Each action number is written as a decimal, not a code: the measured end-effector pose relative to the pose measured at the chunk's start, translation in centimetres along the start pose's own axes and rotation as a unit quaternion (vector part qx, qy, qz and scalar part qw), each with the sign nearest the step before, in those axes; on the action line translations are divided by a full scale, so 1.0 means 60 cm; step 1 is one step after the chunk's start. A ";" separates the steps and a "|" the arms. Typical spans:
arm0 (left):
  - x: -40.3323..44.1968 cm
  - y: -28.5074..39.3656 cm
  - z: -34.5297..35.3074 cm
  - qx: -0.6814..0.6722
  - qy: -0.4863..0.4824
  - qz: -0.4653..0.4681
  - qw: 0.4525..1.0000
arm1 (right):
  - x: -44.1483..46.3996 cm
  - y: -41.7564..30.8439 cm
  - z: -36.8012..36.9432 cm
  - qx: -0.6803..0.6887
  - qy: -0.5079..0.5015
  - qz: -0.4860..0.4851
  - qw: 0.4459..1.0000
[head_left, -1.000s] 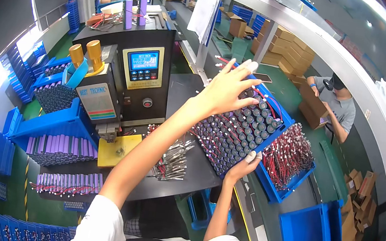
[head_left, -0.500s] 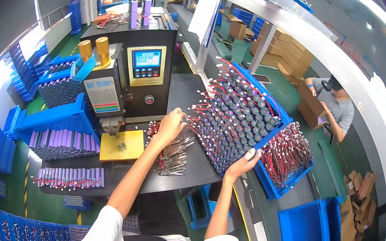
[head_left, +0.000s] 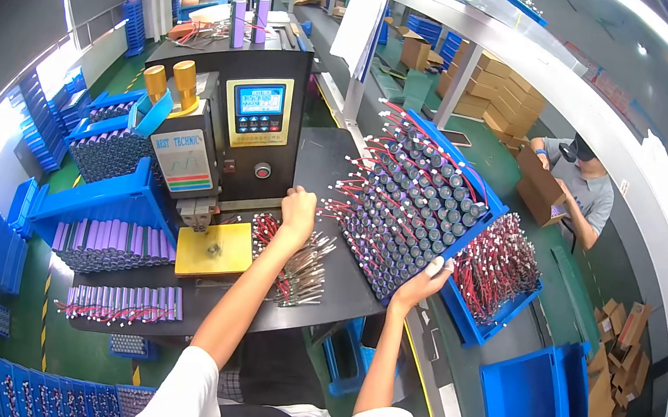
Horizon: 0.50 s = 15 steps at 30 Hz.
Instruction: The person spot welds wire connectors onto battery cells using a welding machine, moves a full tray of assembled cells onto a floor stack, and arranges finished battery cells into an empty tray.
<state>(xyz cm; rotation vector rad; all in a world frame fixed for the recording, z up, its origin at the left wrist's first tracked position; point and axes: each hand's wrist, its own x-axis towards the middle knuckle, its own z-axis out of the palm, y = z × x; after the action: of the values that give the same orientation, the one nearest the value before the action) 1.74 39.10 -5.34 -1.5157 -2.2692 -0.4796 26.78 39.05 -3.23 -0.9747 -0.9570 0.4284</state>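
Note:
A blue tray packed with purple battery cells and red wire leads stands tilted on the table. My right hand grips its lower right edge. My left hand is closed above the black table, just left of the tray; any small thing in its fingers is hidden. Below that hand lies a heap of red-and-black wire leads with metal strips. To its left is the yellow block under the head of a spot welder.
A row of wired cells lies at the table's front left, below a tilted blue bin of cells. Another blue tray holds red leads at right. A blue bin stands lower right. Across the line, a person holds a cardboard box.
My left hand has turned a little and its fingers have curled in closer. The right hand keeps its grip on the tray. The view has shifted slightly.

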 end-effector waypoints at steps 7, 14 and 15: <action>0.005 -0.003 -0.081 -0.063 0.063 0.010 0.996 | -0.002 -0.002 0.000 0.012 -0.006 0.006 1.000; 0.050 0.039 -0.183 -0.341 0.187 -0.012 0.921 | -0.015 0.021 -0.007 0.004 -0.030 -0.002 1.000; 0.062 0.041 -0.174 -0.400 0.155 -0.010 0.903 | -0.018 0.023 -0.009 -0.005 -0.028 -0.007 1.000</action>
<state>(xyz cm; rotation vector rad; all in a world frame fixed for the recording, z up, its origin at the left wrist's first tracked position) 3.88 38.08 5.76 -1.5763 -1.9083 -1.6822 26.81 38.77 -5.03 -0.9686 -1.0176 0.4420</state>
